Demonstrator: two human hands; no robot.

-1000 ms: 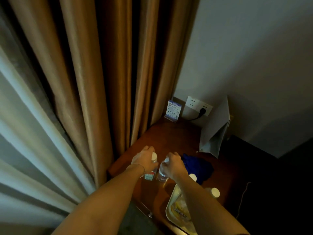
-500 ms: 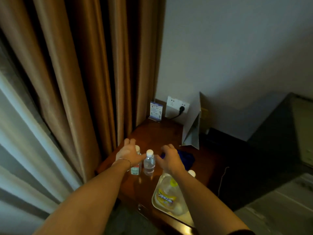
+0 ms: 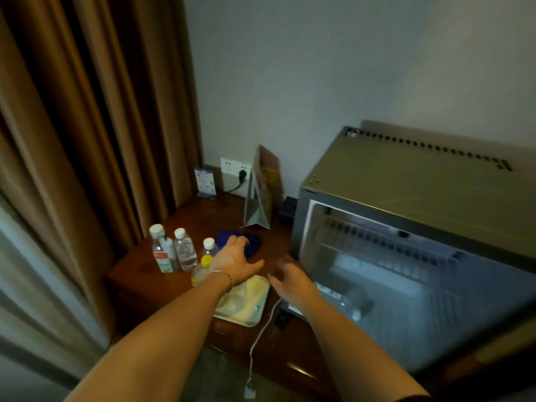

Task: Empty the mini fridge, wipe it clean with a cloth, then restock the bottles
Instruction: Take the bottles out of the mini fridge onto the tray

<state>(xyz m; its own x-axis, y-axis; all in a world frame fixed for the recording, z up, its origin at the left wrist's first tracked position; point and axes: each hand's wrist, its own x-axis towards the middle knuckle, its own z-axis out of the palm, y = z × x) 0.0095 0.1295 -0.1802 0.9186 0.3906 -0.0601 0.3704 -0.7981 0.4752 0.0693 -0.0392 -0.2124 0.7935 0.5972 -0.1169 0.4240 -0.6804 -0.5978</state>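
Glossy dark-brown wooden tabletop [image 3: 200, 219]; clear plastic white-capped bottles [image 3: 184, 250]; matt grey metal mini fridge casing [image 3: 406, 181]; soft dark-blue cloth [image 3: 249, 242]; heavy brown fabric curtains [image 3: 95, 126].

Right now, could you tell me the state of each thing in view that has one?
Mini fridge: open, a bottle seemingly inside.
Blue cloth: crumpled, under left fingertips.
Three capped bottles: upright on table.
Plug: in socket.
Left hand: open.
Right hand: open, blurred.
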